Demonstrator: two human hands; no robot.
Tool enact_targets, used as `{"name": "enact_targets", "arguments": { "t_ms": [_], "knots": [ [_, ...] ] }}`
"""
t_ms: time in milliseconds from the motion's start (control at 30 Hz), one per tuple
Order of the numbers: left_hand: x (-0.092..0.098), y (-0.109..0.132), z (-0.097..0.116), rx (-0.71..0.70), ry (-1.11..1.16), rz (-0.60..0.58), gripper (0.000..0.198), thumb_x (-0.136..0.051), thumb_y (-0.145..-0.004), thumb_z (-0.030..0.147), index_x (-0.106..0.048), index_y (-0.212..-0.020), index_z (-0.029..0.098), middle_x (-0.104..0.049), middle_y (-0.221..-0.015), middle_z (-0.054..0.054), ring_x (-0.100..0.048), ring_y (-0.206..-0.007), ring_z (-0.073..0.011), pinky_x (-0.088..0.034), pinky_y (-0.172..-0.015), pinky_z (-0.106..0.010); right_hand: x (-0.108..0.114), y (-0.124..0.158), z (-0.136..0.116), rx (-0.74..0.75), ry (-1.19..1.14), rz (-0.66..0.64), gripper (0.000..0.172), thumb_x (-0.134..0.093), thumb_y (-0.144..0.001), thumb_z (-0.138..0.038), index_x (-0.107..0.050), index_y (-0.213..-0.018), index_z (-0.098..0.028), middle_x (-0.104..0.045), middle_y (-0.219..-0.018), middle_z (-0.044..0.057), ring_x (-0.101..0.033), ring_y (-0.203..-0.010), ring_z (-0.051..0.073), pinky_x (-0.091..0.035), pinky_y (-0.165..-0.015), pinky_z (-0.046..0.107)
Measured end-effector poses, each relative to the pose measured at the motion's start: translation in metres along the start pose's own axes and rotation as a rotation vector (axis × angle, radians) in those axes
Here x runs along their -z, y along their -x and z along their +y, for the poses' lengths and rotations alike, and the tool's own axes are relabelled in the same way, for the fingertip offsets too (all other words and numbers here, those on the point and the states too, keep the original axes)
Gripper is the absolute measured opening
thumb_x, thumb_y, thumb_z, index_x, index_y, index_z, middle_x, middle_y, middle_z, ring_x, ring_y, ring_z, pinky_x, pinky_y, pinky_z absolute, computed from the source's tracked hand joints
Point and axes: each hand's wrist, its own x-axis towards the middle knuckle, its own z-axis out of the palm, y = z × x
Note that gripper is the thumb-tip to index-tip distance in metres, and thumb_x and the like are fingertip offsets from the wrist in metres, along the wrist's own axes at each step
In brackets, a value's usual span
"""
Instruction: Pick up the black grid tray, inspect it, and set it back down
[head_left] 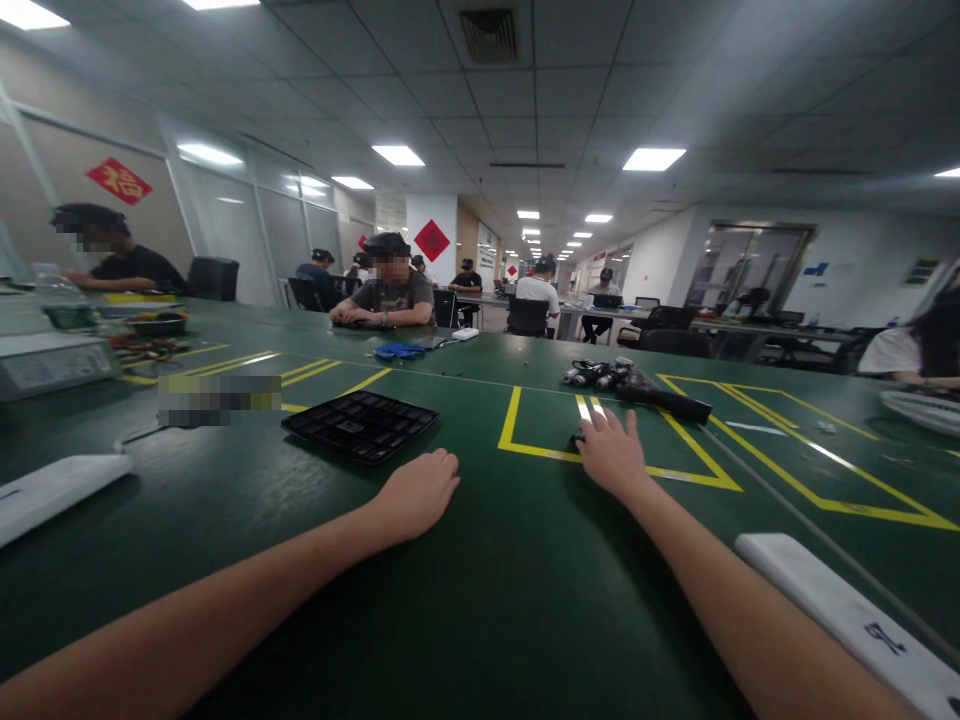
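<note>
My left hand rests on the green table with its fingers curled under, and I see nothing in it. A black compartment tray lies just beyond it to the left. My right hand lies flat on the table with fingers stretched out, over the near edge of a yellow taped rectangle. A small dark part sits at its fingertips. Farther out lie a cluster of black and silver parts and a black tool.
White strips lie at the near left and near right. A blue item sits mid-table before a seated person. Other people sit at the far left and right edge. Boxes and bowls crowd the left.
</note>
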Motion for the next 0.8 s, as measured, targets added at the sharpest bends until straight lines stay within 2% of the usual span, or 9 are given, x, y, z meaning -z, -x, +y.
{"name": "enact_targets", "arguments": {
  "t_ms": [133, 200, 267, 367, 467, 533, 600, 733, 800],
  "knots": [
    [-0.005, -0.006, -0.008, 0.005, 0.031, -0.003, 0.022, -0.035, -0.084, 0.028, -0.053, -0.082, 0.016, -0.057, -0.079, -0.007, -0.053, -0.074, -0.0193, -0.04, -0.069, -0.032, -0.015, 0.001, 0.029, -0.153, -0.056, -0.151, 0.041, -0.034, -0.085, -0.035, -0.049, -0.116, -0.013, -0.057, -0.109, 0.016, -0.048, -0.104, 0.029, -0.033, -0.088, 0.043],
    [-0.004, -0.011, -0.012, 0.028, 0.135, 0.051, 0.02, -0.039, -0.082, 0.029, -0.054, -0.078, 0.017, -0.057, -0.077, -0.006, -0.053, -0.072, -0.0184, -0.041, -0.069, -0.031, -0.018, 0.002, 0.03, -0.148, -0.06, -0.146, 0.042, -0.035, -0.084, -0.034, -0.048, -0.117, -0.012, -0.056, -0.109, 0.017, -0.048, -0.102, 0.029, -0.036, -0.084, 0.038],
    [0.005, -0.017, -0.023, 0.149, 0.391, 0.127, 0.017, -0.044, -0.078, 0.029, -0.054, -0.073, 0.017, -0.055, -0.071, -0.004, -0.052, -0.068, -0.0167, -0.042, -0.066, -0.029, -0.018, 0.002, 0.027, -0.15, -0.063, -0.143, 0.042, -0.036, -0.084, -0.034, -0.048, -0.118, -0.012, -0.055, -0.11, 0.018, -0.047, -0.102, 0.03, -0.036, -0.082, 0.037],
    [0.026, -0.026, -0.055, 0.423, 0.789, 0.228, 0.018, -0.04, -0.077, 0.028, -0.051, -0.068, 0.016, -0.049, -0.057, 0.0, -0.049, -0.054, -0.0135, -0.042, -0.054, -0.027, -0.017, 0.001, 0.023, -0.158, -0.069, -0.146, 0.042, -0.036, -0.083, -0.034, -0.048, -0.117, -0.012, -0.055, -0.111, 0.018, -0.047, -0.102, 0.03, -0.036, -0.081, 0.037],
    [0.045, -0.027, -0.097, 0.541, 0.86, 0.324, 0.021, -0.035, -0.079, 0.024, -0.045, -0.062, 0.016, -0.046, -0.054, -0.001, -0.05, -0.054, -0.0125, -0.043, -0.053, -0.025, -0.019, 0.001, 0.024, -0.168, -0.076, -0.147, 0.041, -0.037, -0.083, -0.033, -0.049, -0.116, -0.013, -0.055, -0.11, 0.017, -0.047, -0.101, 0.03, -0.037, -0.079, 0.036],
    [0.051, -0.023, -0.121, 0.677, 0.811, 0.384, 0.022, -0.037, -0.078, 0.027, -0.044, -0.059, 0.017, -0.047, -0.054, -0.001, -0.049, -0.053, -0.0131, -0.041, -0.05, -0.025, -0.02, 0.001, 0.025, -0.171, -0.084, -0.146, 0.041, -0.038, -0.083, -0.033, -0.049, -0.116, -0.013, -0.055, -0.11, 0.016, -0.047, -0.1, 0.031, -0.037, -0.079, 0.036],
    [0.052, -0.019, -0.137, 0.76, 0.678, 0.375, 0.024, -0.044, -0.075, 0.035, -0.047, -0.06, 0.016, -0.051, -0.057, -0.003, -0.052, -0.057, -0.0161, -0.039, -0.049, -0.026, -0.02, 0.0, 0.025, -0.169, -0.092, -0.144, 0.041, -0.038, -0.083, -0.034, -0.049, -0.116, -0.013, -0.055, -0.11, 0.016, -0.046, -0.101, 0.031, -0.037, -0.079, 0.036],
    [0.045, -0.017, -0.145, 0.699, 0.086, 0.079, 0.039, -0.053, -0.063, 0.053, -0.057, -0.063, 0.014, -0.061, -0.074, -0.013, -0.058, -0.076, -0.0287, -0.042, -0.06, -0.033, -0.018, 0.001, 0.024, -0.173, -0.131, -0.15, 0.039, -0.039, -0.083, -0.033, -0.05, -0.114, -0.013, -0.054, -0.111, 0.017, -0.046, -0.102, 0.03, -0.036, -0.082, 0.037],
    [0.043, -0.019, -0.144, 0.656, -0.064, -0.023, 0.042, -0.049, -0.066, 0.054, -0.06, -0.066, 0.013, -0.063, -0.082, -0.017, -0.058, -0.084, -0.0321, -0.042, -0.067, -0.036, -0.017, 0.001, 0.024, -0.179, -0.152, -0.154, 0.039, -0.04, -0.083, -0.032, -0.05, -0.114, -0.012, -0.054, -0.111, 0.018, -0.045, -0.103, 0.03, -0.035, -0.083, 0.038]
  ]
}}
